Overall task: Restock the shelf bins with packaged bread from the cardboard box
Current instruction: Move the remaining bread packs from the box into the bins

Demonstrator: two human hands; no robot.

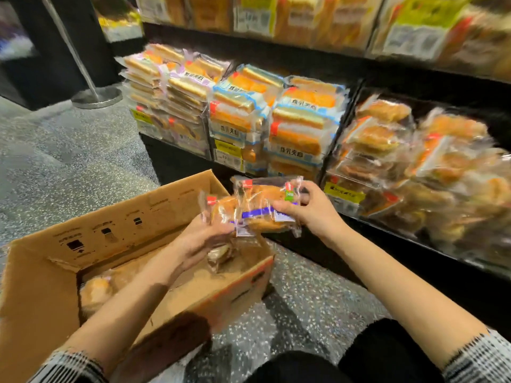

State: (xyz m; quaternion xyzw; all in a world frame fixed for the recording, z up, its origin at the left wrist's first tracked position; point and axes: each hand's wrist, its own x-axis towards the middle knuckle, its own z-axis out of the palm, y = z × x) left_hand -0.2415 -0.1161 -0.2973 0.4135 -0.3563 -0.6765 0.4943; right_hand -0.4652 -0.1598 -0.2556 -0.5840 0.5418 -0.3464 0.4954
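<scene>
An open cardboard box [116, 233] stands on the floor at the lower left, with a few wrapped buns still inside near its left corner [95, 293]. Above its right end I hold clear-wrapped bread packs [257, 208] with blue label strips. My left hand [201, 240] grips them from below and the left. My right hand [307, 207] pinches their right end from above. The low shelf bin [343, 199] with similar clear bread packs lies just right of my right hand.
Stacked sandwich-bread packs [240, 111] fill the lower shelf's left and middle sections. An upper shelf [304, 17] holds more loaves. A metal stanchion base [96, 98] stands on the speckled floor at the upper left. My knees [331, 366] are at the bottom edge.
</scene>
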